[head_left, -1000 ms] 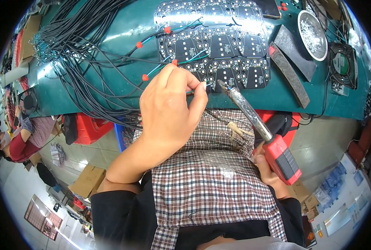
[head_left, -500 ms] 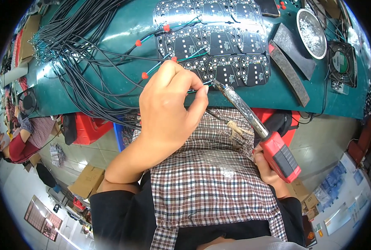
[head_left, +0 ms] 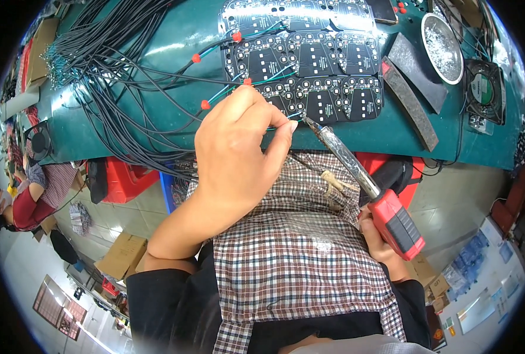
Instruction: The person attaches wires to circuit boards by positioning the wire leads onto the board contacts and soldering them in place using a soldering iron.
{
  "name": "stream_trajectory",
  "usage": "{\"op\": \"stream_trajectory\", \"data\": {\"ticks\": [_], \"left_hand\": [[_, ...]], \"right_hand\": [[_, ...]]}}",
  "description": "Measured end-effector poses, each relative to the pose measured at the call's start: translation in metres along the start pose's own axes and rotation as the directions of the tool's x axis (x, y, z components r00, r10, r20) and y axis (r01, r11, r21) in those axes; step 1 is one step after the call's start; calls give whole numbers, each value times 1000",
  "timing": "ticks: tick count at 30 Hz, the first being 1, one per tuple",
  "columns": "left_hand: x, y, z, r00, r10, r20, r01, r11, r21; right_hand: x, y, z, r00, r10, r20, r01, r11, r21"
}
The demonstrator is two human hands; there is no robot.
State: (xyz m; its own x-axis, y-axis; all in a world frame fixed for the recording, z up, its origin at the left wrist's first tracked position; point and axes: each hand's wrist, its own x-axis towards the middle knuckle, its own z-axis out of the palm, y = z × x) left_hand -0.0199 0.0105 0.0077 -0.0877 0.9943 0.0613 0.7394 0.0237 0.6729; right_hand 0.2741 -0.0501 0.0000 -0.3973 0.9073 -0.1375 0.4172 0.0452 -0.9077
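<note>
My left hand (head_left: 233, 144) is over the near edge of a sheet of black circuit boards (head_left: 316, 106). Its thumb and forefinger pinch a thin wire (head_left: 295, 116), whose end lies at a pad on the nearest row. In my right hand (head_left: 375, 238) is a soldering iron (head_left: 349, 163) with a red and black grip, its shaft slanting up to the left. The iron's tip is at the wire's end, just beyond my left fingertips; whether they touch is too small to tell. Other thin wires with red pieces (head_left: 237, 36) lie across the boards' left side.
A big bundle of black cables (head_left: 106, 53) covers the left of the green table (head_left: 174, 118). To the right lie two dark curved strips (head_left: 411, 105), a metal dish (head_left: 442, 48) and a small fan (head_left: 484, 91). Another person (head_left: 32, 192) sits at the far left.
The soldering iron's tip has shifted very slightly down and right. My left hand keeps its pinch and has barely moved.
</note>
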Motion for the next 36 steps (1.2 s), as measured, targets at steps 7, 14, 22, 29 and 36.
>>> {"op": "stream_trajectory", "data": {"ticks": [7,14,22,29,36], "left_hand": [[1,1,1,999,30,-14,-30,999,35],[1,2,-1,999,45,-3,-44,995,91],[1,4,-1,999,48,-3,-48,994,96],[2,8,-5,998,64,-3,-63,993,100],[-1,7,-5,991,132,2,-130,980,147]], "right_hand": [[7,-2,-1,999,-31,37,33,999,-40],[9,-6,-1,998,-48,37,50,997,-64],[-15,10,-1,997,81,-4,-81,997,6],[2,0,1,999,30,22,-29,999,-27],[6,-4,3,1000,15,5,-14,999,-52]]}}
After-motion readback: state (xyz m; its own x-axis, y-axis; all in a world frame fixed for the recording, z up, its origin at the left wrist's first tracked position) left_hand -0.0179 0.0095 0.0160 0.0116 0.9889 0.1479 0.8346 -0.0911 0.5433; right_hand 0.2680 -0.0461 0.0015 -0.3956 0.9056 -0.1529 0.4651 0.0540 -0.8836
